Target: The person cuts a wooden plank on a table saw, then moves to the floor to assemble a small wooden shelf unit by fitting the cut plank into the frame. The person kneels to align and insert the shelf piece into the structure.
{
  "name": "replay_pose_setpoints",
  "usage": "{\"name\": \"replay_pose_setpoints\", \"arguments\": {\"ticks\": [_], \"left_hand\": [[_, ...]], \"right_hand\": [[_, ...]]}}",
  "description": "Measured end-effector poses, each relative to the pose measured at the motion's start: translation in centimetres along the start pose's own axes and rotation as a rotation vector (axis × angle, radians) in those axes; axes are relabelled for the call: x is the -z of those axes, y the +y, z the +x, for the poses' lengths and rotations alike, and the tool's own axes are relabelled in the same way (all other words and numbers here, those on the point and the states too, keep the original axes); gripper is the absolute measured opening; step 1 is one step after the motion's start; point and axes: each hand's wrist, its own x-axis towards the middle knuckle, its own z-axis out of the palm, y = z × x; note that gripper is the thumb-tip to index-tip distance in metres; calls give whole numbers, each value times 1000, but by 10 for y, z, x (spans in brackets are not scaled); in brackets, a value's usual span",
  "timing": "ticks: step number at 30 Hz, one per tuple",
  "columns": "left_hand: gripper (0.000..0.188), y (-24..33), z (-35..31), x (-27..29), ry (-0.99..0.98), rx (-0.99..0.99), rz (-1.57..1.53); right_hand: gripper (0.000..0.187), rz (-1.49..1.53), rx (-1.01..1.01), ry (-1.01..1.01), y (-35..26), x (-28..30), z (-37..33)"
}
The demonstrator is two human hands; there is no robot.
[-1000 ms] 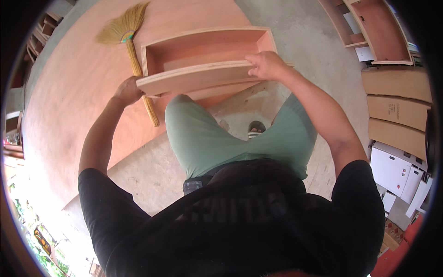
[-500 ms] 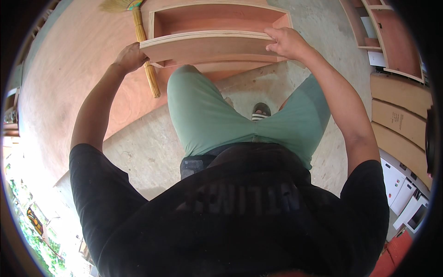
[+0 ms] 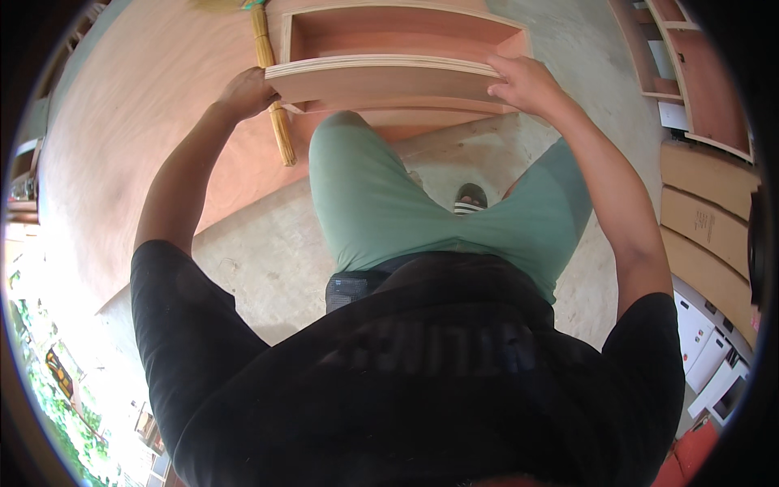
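Note:
A plywood board [image 3: 381, 84] with a pale layered edge spans the space between my hands, above my knees. My left hand [image 3: 250, 93] is closed round its left end. At the right end my right hand [image 3: 526, 84] grips the board, thumb and fingers at its edge. Just beyond the board lies an open reddish plywood box [image 3: 406, 32] with raised sides. The board hides part of the box's near side, and I cannot tell whether the two touch. Left of the box, a straw broom [image 3: 264, 49] lies with its handle end toward me, partly behind my left hand.
A large reddish plywood sheet [image 3: 138, 154] covers the floor at left and under the box. Bare concrete [image 3: 251, 268] shows nearer me. On the right stand wooden cabinets [image 3: 714, 89], flat brown cartons [image 3: 702, 215] and white items [image 3: 694, 333]. My sandalled foot [image 3: 469, 197] is between my knees.
The whole view has shifted slightly, so everything appears a little further right. Both hands keep the same hold on the board, and its place by the box looks nearly unchanged.

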Motion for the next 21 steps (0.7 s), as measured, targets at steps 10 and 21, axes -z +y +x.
{"name": "replay_pose_setpoints", "arguments": {"ticks": [10, 21], "left_hand": [[14, -11, -1, -11, -1, -38, 35], [14, 5, 6, 3, -68, -129, 93]], "right_hand": [[31, -59, -27, -54, -5, 5, -2], [28, -12, -57, -37, -14, 12, -7]]}}
